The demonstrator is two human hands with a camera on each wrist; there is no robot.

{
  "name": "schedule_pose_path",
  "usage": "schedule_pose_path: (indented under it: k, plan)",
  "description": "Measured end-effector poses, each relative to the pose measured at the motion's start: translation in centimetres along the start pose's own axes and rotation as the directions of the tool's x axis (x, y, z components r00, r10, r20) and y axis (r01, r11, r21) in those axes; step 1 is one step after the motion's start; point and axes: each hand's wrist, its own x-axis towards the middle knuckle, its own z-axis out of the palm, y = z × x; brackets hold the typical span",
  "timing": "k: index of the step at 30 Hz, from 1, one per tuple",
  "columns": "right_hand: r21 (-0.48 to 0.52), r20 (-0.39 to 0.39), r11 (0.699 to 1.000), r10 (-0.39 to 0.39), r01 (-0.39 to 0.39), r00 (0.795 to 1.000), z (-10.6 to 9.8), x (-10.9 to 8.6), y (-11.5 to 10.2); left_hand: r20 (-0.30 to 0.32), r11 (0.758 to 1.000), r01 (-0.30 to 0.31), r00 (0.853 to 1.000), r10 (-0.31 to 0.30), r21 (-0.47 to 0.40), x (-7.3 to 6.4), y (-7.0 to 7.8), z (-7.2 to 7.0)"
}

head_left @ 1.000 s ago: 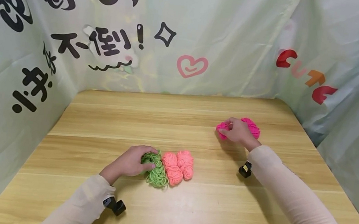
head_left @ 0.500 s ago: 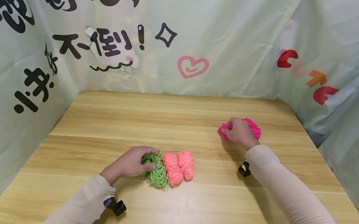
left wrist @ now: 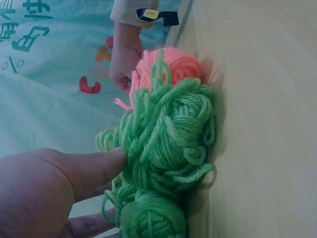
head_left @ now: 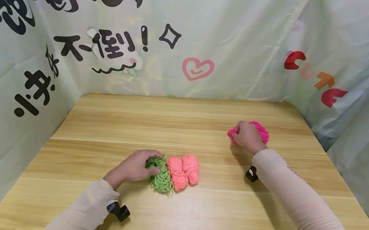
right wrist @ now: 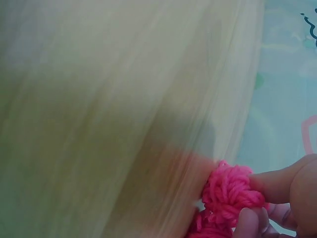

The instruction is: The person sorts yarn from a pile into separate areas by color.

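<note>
Toward the far right corner of the worktop (head_left: 137,121), the right hand (head_left: 248,136) pinches the magenta yarn (head_left: 263,133) between thumb and fingers. Farther from the far edge, the left hand (head_left: 135,165), spread wide, touches the green yarn (head_left: 162,181), which lies against the coral yarn (head_left: 178,176). The step seems to be gripping the magenta yarn; shifting it would call for gathering every loose strand.

Counting one green yarn cluster (head_left: 162,181), one coral yarn cluster (head_left: 179,172) and one hot-pink yarn cluster (head_left: 261,131), three in all. Adding one left hand (head_left: 135,166) and one right hand (head_left: 248,136). Tallying two black wrist devices (head_left: 123,213) (head_left: 251,174), one wooden table (head_left: 156,127) and four coloured letters (head_left: 325,81) on the cloth backdrop (head_left: 238,42).
</note>
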Motion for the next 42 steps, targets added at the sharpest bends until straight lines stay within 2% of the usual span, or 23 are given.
schedule_pose_path:
  k: [5,13,16,21,23,25,28,31,33,35,38,39,40,42]
  plan:
    - [0.016,0.002,1.0,-0.006,0.006,1.0,-0.1,-0.1,0.1,0.005,1.0,0.009,1.0,-0.009,-0.004,0.0,0.0,0.0]
    - [0.139,0.014,0.99,-0.01,0.008,1.0,-0.8,-0.5,-0.2,-0.001,0.999,0.034,0.999,-0.034,-0.033,0.0,0.1,-0.1]
    - [0.193,0.025,0.981,-0.005,0.0,1.0,-1.1,-0.6,-0.4,-0.026,0.998,0.046,0.999,-0.047,-0.05,0.1,0.1,-0.1]
    - [0.281,0.043,0.96,-0.002,-0.01,0.999,-1.5,-1.0,-0.9,-0.102,0.995,0.039,0.994,-0.049,-0.095,0.3,0.3,-0.3]
    - [0.33,0.06,0.944,0.001,-0.021,0.998,-1.7,-1.1,-1.3,-0.134,0.992,0.031,0.99,-0.048,-0.124,0.4,0.5,-0.4]
    - [0.412,0.096,0.91,0.004,-0.044,0.995,-1.7,-1.3,-1.6,-0.161,0.983,0.034,0.985,-0.064,-0.181,0.5,0.9,-0.5]
    - [0.524,0.159,0.848,-0.004,-0.081,0.987,-1.7,-1.4,-2.2,-0.19,0.949,0.056,0.974,-0.119,-0.309,0.7,1.6,-0.7]
    - [0.607,0.217,0.786,-0.029,-0.112,0.976,-1.7,-1.7,-2.8,-0.195,0.879,0.094,0.959,-0.206,-0.467,0.8,2.5,-0.9]
    - [0.645,0.247,0.753,-0.046,-0.129,0.968,-1.6,-1.9,-3.1,-0.173,0.798,0.095,0.954,-0.243,-0.596,0.9,3.1,-1.0]
    - [0.682,0.274,0.716,-0.063,-0.148,0.96,-1.6,-2.1,-3.4,-0.123,0.676,0.097,0.955,-0.27,-0.731,1.0,3.8,-1.0]
    - [0.708,0.313,0.683,-0.08,-0.177,0.946,-1.4,-2.4,-3.9,-0.016,0.479,0.115,0.965,-0.261,-0.87,1.1,4.9,-1.0]
    - [0.712,0.324,0.677,-0.084,-0.185,0.942,-1.3,-2.6,-4.0,0.018,0.436,0.131,0.967,-0.255,-0.89,1.1,5.3,-1.0]
    - [0.719,0.338,0.666,-0.084,-0.199,0.937,-1.2,-2.7,-4.2,0.05,0.4,0.152,0.966,-0.254,-0.904,1.0,5.6,-1.0]
    - [0.729,0.366,0.645,-0.087,-0.227,0.927,-0.9,-2.9,-4.5,0.099,0.372,0.191,0.963,-0.251,-0.909,0.9,6.2,-0.8]
